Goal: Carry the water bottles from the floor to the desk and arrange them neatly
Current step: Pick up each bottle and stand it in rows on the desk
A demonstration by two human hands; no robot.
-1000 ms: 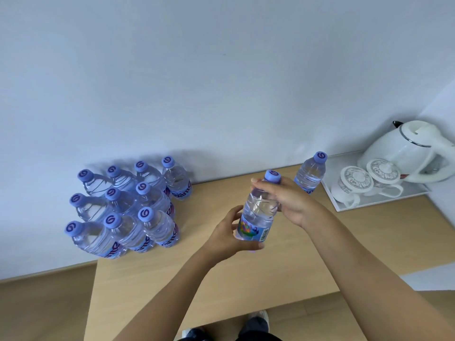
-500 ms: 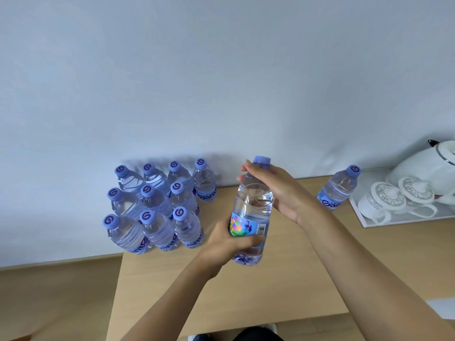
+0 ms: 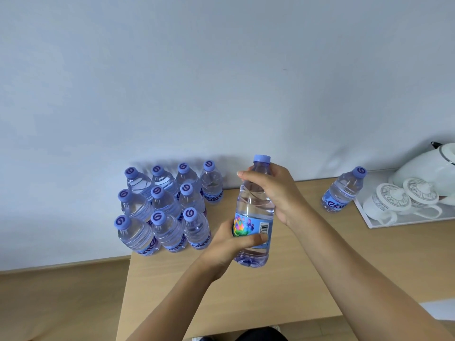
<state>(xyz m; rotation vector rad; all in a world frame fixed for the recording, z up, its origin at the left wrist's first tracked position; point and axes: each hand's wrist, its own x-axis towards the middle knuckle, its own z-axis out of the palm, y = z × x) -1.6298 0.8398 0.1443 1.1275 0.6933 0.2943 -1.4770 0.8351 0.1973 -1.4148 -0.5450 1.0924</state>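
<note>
I hold a clear water bottle [image 3: 253, 205] with a blue cap upright over the wooden desk [image 3: 270, 291]. My left hand [image 3: 229, 244] grips its lower part at the colourful label. My right hand [image 3: 273, 190] grips its shoulder just under the cap. Several identical bottles [image 3: 167, 207] stand in tight rows at the desk's back left corner against the wall. One more bottle [image 3: 344, 190] stands alone to the right, beside the tray.
A white tray [image 3: 384, 223] at the right holds two lidded white cups [image 3: 386, 203] and a white kettle [image 3: 428, 168]. A pale wall runs behind the desk. Wooden floor [image 3: 61, 303] shows left of the desk's edge.
The held bottle has risen and come closer to me, between the group and the lone bottle. The view has shifted left, so the tray and kettle sit further right.
</note>
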